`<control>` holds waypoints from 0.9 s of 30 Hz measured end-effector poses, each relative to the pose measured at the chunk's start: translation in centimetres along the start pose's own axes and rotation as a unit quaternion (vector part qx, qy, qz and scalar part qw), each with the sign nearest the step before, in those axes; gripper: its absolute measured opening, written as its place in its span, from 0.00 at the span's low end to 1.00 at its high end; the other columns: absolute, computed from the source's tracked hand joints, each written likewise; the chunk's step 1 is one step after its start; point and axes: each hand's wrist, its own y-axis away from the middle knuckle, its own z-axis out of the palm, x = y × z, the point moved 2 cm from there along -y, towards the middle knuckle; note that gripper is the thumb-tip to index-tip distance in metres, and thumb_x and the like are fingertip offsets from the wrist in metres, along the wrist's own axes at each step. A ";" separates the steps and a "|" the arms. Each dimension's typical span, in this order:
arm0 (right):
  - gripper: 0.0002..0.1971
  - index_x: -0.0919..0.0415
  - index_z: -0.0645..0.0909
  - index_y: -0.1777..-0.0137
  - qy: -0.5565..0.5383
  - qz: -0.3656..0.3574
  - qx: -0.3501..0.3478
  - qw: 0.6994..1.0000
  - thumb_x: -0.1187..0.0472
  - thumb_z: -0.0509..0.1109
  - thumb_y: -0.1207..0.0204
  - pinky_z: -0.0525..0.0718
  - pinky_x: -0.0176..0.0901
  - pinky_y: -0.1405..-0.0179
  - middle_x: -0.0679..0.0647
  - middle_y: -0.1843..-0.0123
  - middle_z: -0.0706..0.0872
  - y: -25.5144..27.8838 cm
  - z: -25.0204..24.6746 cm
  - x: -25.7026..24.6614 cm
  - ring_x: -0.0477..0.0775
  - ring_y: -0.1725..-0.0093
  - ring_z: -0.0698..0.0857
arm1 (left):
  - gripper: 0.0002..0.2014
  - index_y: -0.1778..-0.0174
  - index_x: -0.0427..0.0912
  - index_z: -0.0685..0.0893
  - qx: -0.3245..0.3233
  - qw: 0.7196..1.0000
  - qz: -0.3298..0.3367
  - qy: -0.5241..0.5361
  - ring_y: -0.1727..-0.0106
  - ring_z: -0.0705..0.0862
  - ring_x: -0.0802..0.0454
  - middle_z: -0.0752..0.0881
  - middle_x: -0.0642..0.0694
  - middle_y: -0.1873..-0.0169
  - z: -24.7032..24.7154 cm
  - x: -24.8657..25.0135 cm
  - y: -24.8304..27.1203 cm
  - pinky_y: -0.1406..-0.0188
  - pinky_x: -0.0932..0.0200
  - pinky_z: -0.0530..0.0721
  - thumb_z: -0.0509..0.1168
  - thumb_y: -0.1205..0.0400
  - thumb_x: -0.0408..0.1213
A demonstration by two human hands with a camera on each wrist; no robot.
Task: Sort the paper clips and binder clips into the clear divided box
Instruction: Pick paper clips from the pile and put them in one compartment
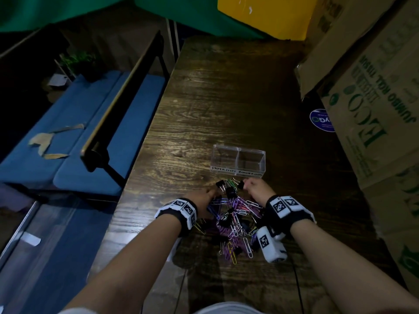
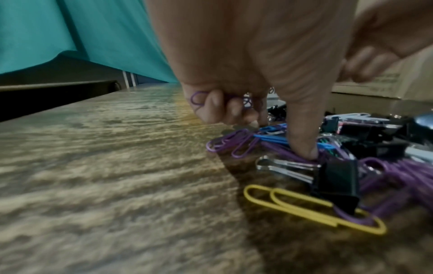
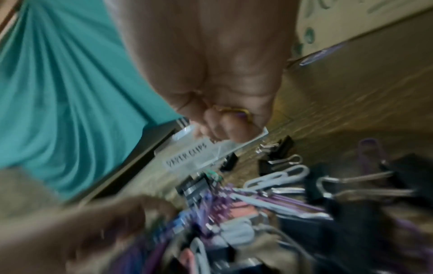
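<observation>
A mixed pile of paper clips (image 1: 235, 219) and black binder clips (image 1: 230, 191) is seen on the wooden worktop (image 1: 226, 98), just in front of the clear divided box (image 1: 238, 160). The box has 2 compartments, labelled "PAPER CLIPS" on the left and, less legibly, a binder clip label on the right; both look bare inside.

The left hand (image 1: 203, 196) is lowered onto the left edge of the pile. In the left wrist view its fingers (image 2: 215, 105) are curled around purple paper clips (image 2: 199, 98), while the thumb is pressed down on the purple and blue clips below. A yellow paper clip (image 2: 311, 209) lies nearest that camera.

The right hand (image 1: 257, 189) is closed at the far right edge of the pile, just before the box. In the blurred right wrist view a yellow clip (image 3: 234, 111) is gripped in its curled fingers.

Cardboard cartons (image 1: 374, 91) are stacked at the right.
</observation>
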 end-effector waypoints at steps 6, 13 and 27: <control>0.30 0.63 0.67 0.24 0.320 -0.017 -0.078 0.944 0.56 0.71 0.24 0.80 0.49 0.35 0.59 0.28 0.75 0.2 1.9 0.4 0.58 0.32 0.79 | 0.39 0.20 0.45 0.63 -0.011 1.000 0.007 -0.011 0.32 0.79 0.37 0.65 0.38 0.24 -0.6 0.0 -0.7 0.37 0.45 0.83 0.72 0.25 0.49; 0.29 0.65 0.71 0.28 0.340 -0.013 -0.088 0.936 0.53 0.74 0.26 0.81 0.47 0.42 0.61 0.32 0.79 -0.9 3.1 0.1 0.59 0.35 0.81 | 0.26 0.27 0.43 0.73 0.009 0.999 0.014 -0.038 0.36 0.82 0.38 0.68 0.39 0.26 -0.7 0.7 -1.0 0.38 0.48 0.83 0.68 0.20 0.47; 0.29 0.66 0.68 0.27 0.462 -0.096 -0.107 0.875 0.57 0.73 0.25 0.84 0.54 0.38 0.60 0.28 0.73 -0.2 2.9 0.1 0.61 0.36 0.82 | 0.26 0.25 0.40 0.68 0.032 0.998 0.009 -0.056 0.34 0.81 0.39 0.79 0.38 0.31 -0.9 1.2 -0.7 0.37 0.48 0.81 0.62 0.18 0.44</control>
